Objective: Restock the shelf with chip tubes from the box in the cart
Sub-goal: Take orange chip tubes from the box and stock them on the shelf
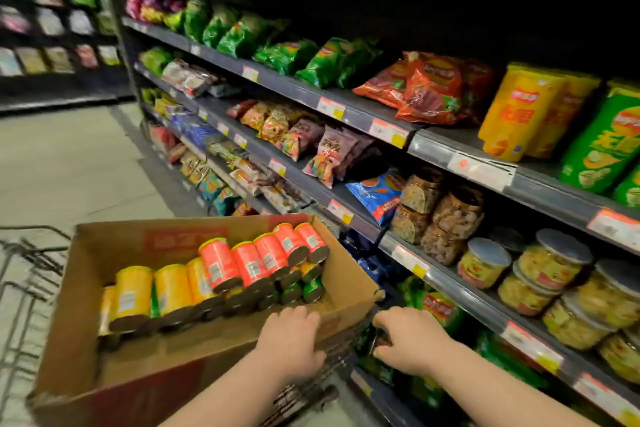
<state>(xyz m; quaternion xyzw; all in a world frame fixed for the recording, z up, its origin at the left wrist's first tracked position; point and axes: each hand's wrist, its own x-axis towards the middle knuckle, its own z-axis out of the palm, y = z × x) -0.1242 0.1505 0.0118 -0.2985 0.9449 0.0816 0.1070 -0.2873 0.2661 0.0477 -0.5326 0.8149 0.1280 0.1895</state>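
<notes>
Over the cardboard box (104, 253) rim, left hand (291, 343) fingers hooked; right hand (412, 340) fingers round wire cart (304, 392); cylindrical tubes (218, 263)

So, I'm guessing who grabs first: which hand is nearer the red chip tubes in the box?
Left. The left hand curls over the near rim of the box, just in front of the red chip tubes; the right hand sits beyond the box corner, by the cart.

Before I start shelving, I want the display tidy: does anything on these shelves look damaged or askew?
Yes. The price label strip below the yellow chip tubes looks torn and crumpled, and the red chip bags beside them lie slumped flat rather than upright.
</notes>
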